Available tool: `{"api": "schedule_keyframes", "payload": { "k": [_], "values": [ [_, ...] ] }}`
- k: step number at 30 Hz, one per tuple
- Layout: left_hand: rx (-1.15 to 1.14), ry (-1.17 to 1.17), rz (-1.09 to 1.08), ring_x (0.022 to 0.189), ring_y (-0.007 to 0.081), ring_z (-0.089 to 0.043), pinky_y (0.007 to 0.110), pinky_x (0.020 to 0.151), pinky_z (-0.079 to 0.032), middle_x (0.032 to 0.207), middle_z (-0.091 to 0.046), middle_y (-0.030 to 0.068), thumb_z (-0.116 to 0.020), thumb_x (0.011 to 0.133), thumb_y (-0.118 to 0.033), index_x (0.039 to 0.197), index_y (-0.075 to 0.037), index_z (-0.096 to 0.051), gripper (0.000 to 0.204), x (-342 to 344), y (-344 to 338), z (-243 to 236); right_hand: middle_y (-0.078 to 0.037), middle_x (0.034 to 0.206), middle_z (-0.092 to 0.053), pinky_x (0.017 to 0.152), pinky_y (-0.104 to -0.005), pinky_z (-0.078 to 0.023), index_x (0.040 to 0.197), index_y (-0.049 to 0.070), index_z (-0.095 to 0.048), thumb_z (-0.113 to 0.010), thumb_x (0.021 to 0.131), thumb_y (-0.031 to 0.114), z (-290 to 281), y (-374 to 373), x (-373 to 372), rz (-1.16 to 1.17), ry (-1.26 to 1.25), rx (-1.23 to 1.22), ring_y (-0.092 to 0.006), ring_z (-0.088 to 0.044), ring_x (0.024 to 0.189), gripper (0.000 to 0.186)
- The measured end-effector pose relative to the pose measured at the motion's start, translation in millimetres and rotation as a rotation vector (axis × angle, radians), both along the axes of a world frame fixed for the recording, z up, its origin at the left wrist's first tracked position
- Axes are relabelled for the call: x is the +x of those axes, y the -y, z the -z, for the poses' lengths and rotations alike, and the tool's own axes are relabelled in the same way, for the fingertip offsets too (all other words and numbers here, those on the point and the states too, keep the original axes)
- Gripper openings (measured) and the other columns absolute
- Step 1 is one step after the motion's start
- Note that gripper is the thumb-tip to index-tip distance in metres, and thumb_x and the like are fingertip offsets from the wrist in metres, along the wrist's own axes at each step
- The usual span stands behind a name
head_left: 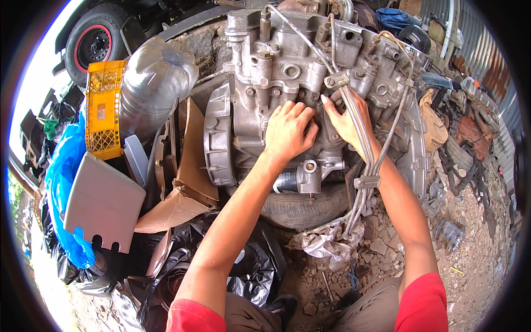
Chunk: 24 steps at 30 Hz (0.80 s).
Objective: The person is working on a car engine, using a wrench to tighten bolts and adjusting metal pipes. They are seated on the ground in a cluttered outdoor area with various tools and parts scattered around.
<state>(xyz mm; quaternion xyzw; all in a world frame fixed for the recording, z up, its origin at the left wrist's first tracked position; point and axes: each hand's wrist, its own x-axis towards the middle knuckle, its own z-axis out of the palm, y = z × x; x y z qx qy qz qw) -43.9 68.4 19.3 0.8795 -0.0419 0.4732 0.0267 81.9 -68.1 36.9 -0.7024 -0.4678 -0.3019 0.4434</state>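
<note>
— Where is the engine block [310, 66]?
— It rests on a tyre [304, 207] on the rubble ground.
— And the left hand [289, 131]?
— It lies on the block's middle, fingers [303, 113] curled and pressed against the metal, grasping nothing visible.
— The right hand [345, 119]?
— Just beside it, fingers loosely spread on the block, behind thin metal pipes [362, 144].

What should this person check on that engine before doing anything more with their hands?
1. Engine block seated on the tyre: ok, though the ground is rubble.
2. Left hand placed flat on the block: ok.
3. Right hand clear of the metal pipes: not ok, they cross it.
4. Part under the fingers visible: cannot tell.
5. Tools in hand: not ok, none seen.
</note>
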Motion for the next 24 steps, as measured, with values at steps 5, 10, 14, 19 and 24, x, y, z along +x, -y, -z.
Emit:
{"api": "schedule_keyframes", "payload": {
  "k": [5,10,14,19,24],
  "values": [
    [0.003,-0.001,0.004,0.086,0.0253,-0.055,0.038,0.077,-0.045,0.085,-0.057,0.0063,-0.065,0.075,-0.022,0.089,-0.008,-0.065,0.020,0.2,2.5,-1.5,-0.010,0.076,-0.062,0.065,-0.0340,-0.050,0.089,0.000,-0.062,-0.069,0.084,0.007,1.1,3.4,2.2,-0.065,0.035,0.024,-0.0218,-0.058,0.063,0.011],
    [0.007,0.004,0.002,0.086,0.0256,-0.056,0.038,0.077,-0.045,0.084,-0.057,0.0065,-0.065,0.075,-0.022,0.090,-0.008,-0.065,0.020,0.0,0.5,-0.4,-0.010,0.075,-0.061,0.064,-0.0349,-0.049,0.087,-0.001,-0.061,-0.071,0.084,0.009,2.7,2.1,1.5,-0.058,-0.023,0.004,-0.0210,-0.059,0.066,0.014],
    [-0.003,0.002,0.007,0.086,0.0259,-0.056,0.038,0.077,-0.045,0.084,-0.057,0.0067,-0.065,0.075,-0.022,0.089,-0.008,-0.064,0.020,1.5,0.8,0.3,-0.010,0.075,-0.061,0.064,-0.0365,-0.048,0.085,-0.001,-0.060,-0.071,0.085,0.012,1.2,2.6,2.2,-0.001,-0.015,-0.009,-0.0219,-0.058,0.065,0.017],
    [-0.010,-0.002,0.003,0.085,0.0259,-0.056,0.038,0.077,-0.045,0.084,-0.057,0.0069,-0.065,0.075,-0.021,0.088,-0.008,-0.064,0.019,0.0,0.0,0.2,-0.011,0.077,-0.060,0.065,-0.0364,-0.048,0.086,0.000,-0.060,-0.073,0.084,0.015,1.9,0.2,2.3,-0.033,0.032,0.005,-0.0238,-0.057,0.065,0.020],
    [0.004,0.005,0.007,0.085,0.0255,-0.056,0.038,0.076,-0.045,0.083,-0.057,0.0067,-0.065,0.075,-0.021,0.088,-0.008,-0.064,0.018,0.8,0.9,-0.1,-0.012,0.078,-0.060,0.065,-0.0361,-0.049,0.087,0.000,-0.059,-0.073,0.084,0.014,2.7,1.6,6.4,-0.057,0.011,-0.011,-0.0241,-0.056,0.064,0.020]
  ]
}}
